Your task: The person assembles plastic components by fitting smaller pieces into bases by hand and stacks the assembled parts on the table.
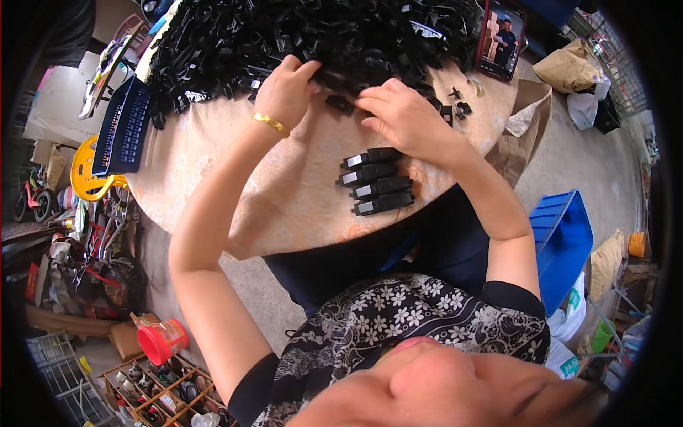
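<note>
Both hands reach to the near edge of a large heap of black plastic parts (306,35) on a round table. My left hand (283,92), with a gold bracelet at the wrist, has its fingers bent at the heap; what they grip is lost among the dark parts. My right hand (407,117) points its fingers left, with the thumb apart from them. A small black plastic part (340,104) lies between the hands, close to the right fingertips. Below the right hand, several black rectangular plastic pieces with pale labels (377,181) lie in a neat stack of rows.
A patterned peach cloth (206,171) covers the table. Loose black bits (461,107) and a propped-up phone (501,39) are at the right. A dark blue basket (122,128) on a yellow stool (84,167) stands left. A blue crate (562,242) is on the right.
</note>
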